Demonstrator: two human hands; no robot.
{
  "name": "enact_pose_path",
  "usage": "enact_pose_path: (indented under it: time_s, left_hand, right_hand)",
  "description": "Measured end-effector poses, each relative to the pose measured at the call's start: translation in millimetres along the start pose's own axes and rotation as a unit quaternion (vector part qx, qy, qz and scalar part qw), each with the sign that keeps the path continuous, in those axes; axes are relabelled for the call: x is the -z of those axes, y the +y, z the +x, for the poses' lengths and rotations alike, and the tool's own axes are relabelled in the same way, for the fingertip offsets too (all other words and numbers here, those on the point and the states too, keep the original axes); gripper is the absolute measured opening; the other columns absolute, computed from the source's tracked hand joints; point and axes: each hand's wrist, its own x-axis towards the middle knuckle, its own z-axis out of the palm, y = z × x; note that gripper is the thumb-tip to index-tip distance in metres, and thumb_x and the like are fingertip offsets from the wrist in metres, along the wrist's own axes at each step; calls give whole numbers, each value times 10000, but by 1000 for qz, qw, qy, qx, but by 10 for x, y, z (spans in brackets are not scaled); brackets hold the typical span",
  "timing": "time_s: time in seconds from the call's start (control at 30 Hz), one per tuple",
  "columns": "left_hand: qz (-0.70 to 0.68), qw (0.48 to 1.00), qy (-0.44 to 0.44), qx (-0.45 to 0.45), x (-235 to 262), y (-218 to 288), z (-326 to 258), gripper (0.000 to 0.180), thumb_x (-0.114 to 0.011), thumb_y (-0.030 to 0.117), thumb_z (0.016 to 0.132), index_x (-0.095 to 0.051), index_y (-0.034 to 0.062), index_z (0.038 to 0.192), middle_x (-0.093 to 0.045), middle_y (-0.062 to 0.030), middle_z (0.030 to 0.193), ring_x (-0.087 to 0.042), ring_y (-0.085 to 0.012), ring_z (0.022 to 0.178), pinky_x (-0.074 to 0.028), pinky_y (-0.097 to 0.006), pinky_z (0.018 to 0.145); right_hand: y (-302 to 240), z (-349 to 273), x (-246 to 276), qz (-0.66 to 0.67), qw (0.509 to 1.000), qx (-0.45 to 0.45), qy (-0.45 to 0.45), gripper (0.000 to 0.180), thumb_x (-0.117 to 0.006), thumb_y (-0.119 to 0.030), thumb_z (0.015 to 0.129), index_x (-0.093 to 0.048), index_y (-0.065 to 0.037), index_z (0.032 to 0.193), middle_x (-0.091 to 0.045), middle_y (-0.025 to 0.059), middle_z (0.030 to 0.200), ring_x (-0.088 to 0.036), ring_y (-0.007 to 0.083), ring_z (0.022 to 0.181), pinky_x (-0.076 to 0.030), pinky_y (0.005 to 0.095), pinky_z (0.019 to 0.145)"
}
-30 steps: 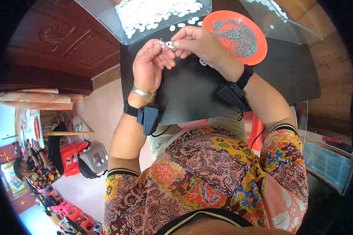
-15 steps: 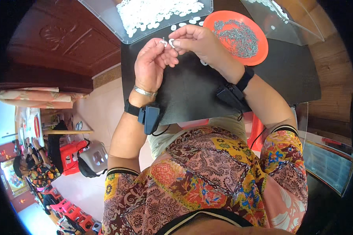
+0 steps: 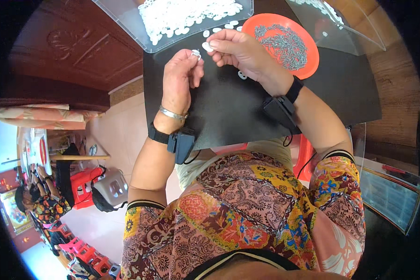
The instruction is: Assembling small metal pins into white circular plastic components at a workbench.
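Note:
Between the thumb and fingers of my left hand is a small white plastic piece, with something thin standing up from it. My right hand, just to its right, pinches a white oval plastic piece. The two pieces are close but apart, above the dark tabletop. Beside my right hand lies an orange-red plate holding many small grey metal screws or pins. Another white oval piece rests on the table below my right hand.
A clear plastic bin heaped with white oval pieces stands at the far left, with several loose ones along its edge. A clear container is at the far right. Off to the left, another person sits near red stools.
My hands have moved slightly apart. The left hand has turned inward, and the white oval in my right hand now shows its flat side.

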Motion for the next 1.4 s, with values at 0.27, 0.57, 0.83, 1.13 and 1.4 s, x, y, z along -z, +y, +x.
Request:
enact_pose_path:
  time_s: [0.27, 0.57, 0.83, 1.13, 1.4]
  left_hand:
    - [32, 999, 3, 1, -41, 39, -17, 152, -497, 135, 877, -563, 63, 760, -524, 16, 588, -403, -41, 456, -290, -174, 424]
    - [61, 998, 7, 9, -35, 27, -18, 145, -510, 134, 870, -570, 69, 755, -522, 25, 592, -411, -34, 476, -299, -172, 429]
    - [70, 997, 6, 13, -45, 19, -20, 152, -513, 139, 871, -571, 70, 749, -522, 26, 596, -412, -35, 478, -300, -173, 430]
    - [97, 995, 13, 9, -35, 13, -16, 159, -508, 152, 873, -577, 59, 763, -520, 22, 597, -416, -39, 480, -309, -179, 437]
    - [45, 999, 9, 14, -47, 26, -40, 172, -493, 155, 886, -595, 48, 796, -548, 4, 600, -438, -50, 472, -315, -180, 436]
  right_hand:
    - [-20, -19, -31, -61, 998, 25, 2, 188, -600, -137, 876, -599, -35, 1034, -606, 6, 841, -587, 64, 734, -504, 203, 686]
    - [-25, -43, -70, -171, 981, 93, 14, 179, -592, -125, 880, -608, -24, 1027, -609, 7, 836, -572, 57, 727, -483, 198, 677]
    - [-32, -37, -86, -191, 975, 105, 36, 180, -601, -120, 846, -627, -1, 979, -626, 29, 806, -571, 77, 687, -483, 208, 629]
    - [-53, -72, -158, -252, 960, 118, 12, 168, -602, -92, 842, -608, 16, 969, -627, 36, 823, -579, 71, 729, -478, 201, 651]
    - [31, -77, -187, -319, 936, 146, 4, 200, -628, -63, 841, -583, -13, 1030, -606, -2, 877, -577, 57, 804, -482, 204, 741]
